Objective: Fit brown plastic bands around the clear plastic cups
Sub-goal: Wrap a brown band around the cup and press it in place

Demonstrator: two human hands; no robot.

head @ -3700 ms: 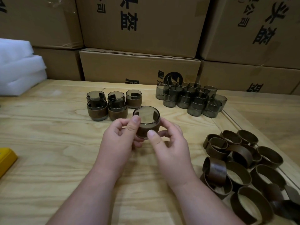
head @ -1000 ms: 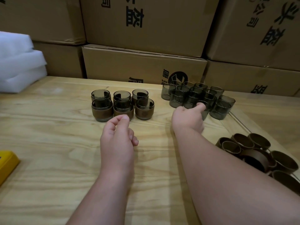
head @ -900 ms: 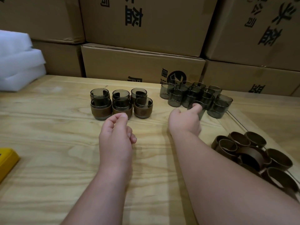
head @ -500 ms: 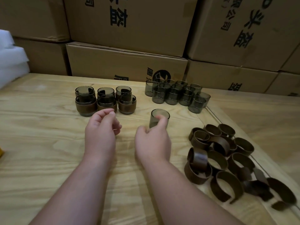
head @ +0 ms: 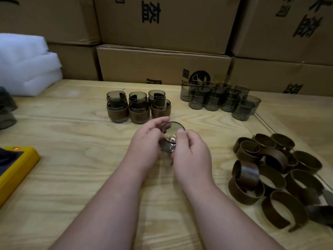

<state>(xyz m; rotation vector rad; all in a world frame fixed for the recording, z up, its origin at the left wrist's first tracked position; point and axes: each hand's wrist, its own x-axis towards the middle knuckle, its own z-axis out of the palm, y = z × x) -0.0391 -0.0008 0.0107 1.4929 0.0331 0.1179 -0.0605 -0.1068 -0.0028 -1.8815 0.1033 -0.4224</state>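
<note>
Your left hand [head: 146,144] and right hand [head: 191,152] both grip one bare clear cup [head: 170,137] (tilted, mouth toward you); loose brown bands [head: 270,170] lie right of that grip

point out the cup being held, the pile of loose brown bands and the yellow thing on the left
held cup [head: 171,136]: head view, on its see-through wall below the rim.
brown bands [head: 275,179]: head view, on a band mid-pile.
yellow thing [head: 17,170]: head view, on its top edge.

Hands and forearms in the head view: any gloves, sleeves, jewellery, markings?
None visible. The left hand and right hand are ungloved, and both forearms are uncovered up to the bottom frame edge. No sleeve, watch, ring, bracelet or marking shows. Fingernails look short and unpainted.
</note>
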